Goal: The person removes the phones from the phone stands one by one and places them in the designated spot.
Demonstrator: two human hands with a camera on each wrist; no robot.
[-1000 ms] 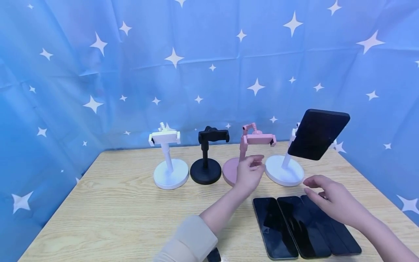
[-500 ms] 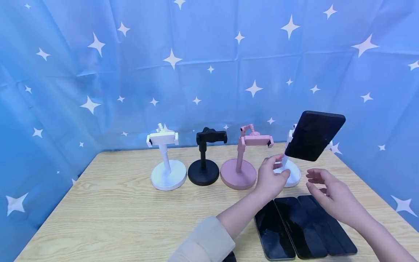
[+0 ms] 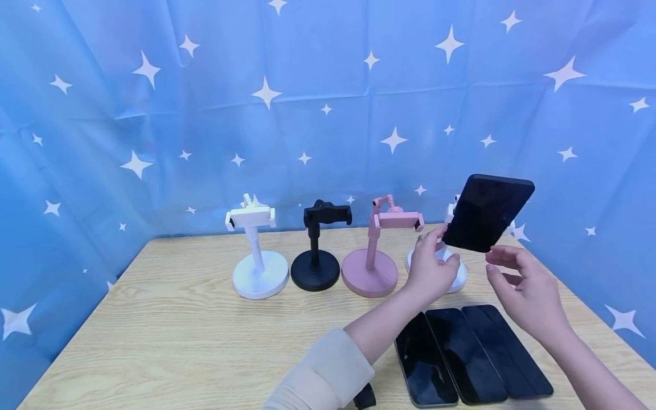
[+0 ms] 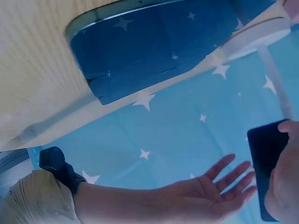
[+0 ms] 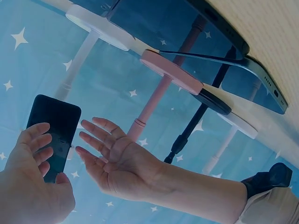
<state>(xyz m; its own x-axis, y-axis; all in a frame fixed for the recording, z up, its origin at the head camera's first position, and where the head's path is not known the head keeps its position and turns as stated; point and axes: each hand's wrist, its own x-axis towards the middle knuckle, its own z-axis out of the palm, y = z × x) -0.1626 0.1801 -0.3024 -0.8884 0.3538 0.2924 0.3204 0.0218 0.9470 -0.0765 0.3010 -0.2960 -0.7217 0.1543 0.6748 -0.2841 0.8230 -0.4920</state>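
Observation:
A black phone (image 3: 487, 213) sits tilted in the clamp of the rightmost white phone stand (image 3: 452, 279). My left hand (image 3: 433, 270) is at the phone's lower left corner, in front of the stand's post, fingers loosely bent. By the lower right corner is my right hand (image 3: 530, 290), its fingertips right at the phone's edge and its thumb apart from them. In the left wrist view, the right hand (image 4: 205, 198) reaches toward the phone (image 4: 268, 158) with spread fingers. The right wrist view has the left hand (image 5: 126, 163) beside the phone (image 5: 55, 126), palm showing.
A white stand (image 3: 260, 275), a black stand (image 3: 315, 270) and a pink stand (image 3: 370, 273) line the table's back, their clamps holding nothing. Three dark phones (image 3: 468, 356) lie side by side in front, under my forearms. A blue star-patterned curtain (image 3: 328, 114) hangs behind.
My left hand has moved right from the pink stand to the rightmost white stand, up to the mounted phone. The right hand has risen slightly to the phone's lower edge.

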